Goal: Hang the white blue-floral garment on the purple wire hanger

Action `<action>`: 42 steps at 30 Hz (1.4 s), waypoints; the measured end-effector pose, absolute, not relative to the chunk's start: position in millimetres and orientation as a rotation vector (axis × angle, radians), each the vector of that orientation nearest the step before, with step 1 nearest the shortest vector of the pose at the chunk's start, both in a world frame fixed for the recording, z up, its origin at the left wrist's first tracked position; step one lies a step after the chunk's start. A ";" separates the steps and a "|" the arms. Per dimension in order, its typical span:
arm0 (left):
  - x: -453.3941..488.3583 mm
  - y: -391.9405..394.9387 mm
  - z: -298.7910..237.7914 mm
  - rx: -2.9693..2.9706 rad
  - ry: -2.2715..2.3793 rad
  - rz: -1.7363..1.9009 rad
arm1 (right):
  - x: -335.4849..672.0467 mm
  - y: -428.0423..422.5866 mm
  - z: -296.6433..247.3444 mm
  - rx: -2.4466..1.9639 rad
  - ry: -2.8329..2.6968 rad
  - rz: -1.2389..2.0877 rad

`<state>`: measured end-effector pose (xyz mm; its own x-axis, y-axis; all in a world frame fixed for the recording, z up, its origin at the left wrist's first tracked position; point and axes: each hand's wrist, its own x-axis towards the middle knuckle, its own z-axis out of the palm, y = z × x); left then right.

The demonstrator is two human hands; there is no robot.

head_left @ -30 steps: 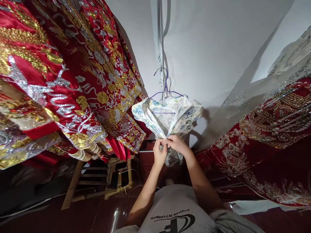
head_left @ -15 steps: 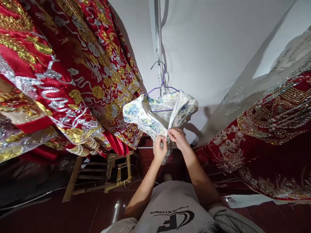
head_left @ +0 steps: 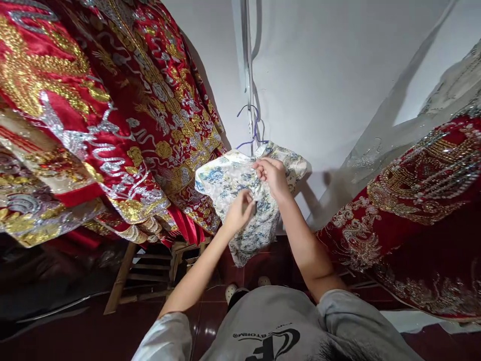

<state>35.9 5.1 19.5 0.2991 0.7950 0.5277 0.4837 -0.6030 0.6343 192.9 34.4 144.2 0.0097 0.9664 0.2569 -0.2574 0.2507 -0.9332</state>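
Observation:
A small white dress with a blue flower print (head_left: pixel 229 185) hangs on a purple wire hanger (head_left: pixel 252 131) from a pole by the white wall. Its front is now closed. My right hand (head_left: pixel 271 174) pinches the cloth near the collar, fingers closed on it. My left hand (head_left: pixel 240 210) is lower, at the middle of the dress front, with its fingers curled against the fabric; whether it grips the cloth I cannot tell for sure.
Heavy red garments with gold and silver embroidery (head_left: pixel 97 115) hang at the left. Another red beaded garment (head_left: pixel 409 210) and a pale sheer one (head_left: pixel 409 130) hang at the right. A wooden stool (head_left: pixel 158 271) stands on the dark red tiled floor below.
The dress front, open before, is now closed. My right hand has risen from the waist to the collar. My left hand has moved up a little.

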 end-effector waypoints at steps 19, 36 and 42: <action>-45.4 72.0 91.9 0.615 1.096 1.993 | 187.0 30.7 48.9 -1.144 -1.311 1.059; -39.7 110.2 64.1 0.354 1.061 2.008 | 207.3 1.0 55.5 -0.976 -1.629 1.344; -6.7 73.9 0.6 0.189 1.106 1.850 | 222.2 4.5 25.9 -1.128 -1.875 1.500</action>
<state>-6.7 73.9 0.6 -0.5467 0.7789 -0.3073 -0.6394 -0.1514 0.7538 222.2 4.5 25.9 -0.5425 0.8313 -0.1205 0.3003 0.0580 -0.9521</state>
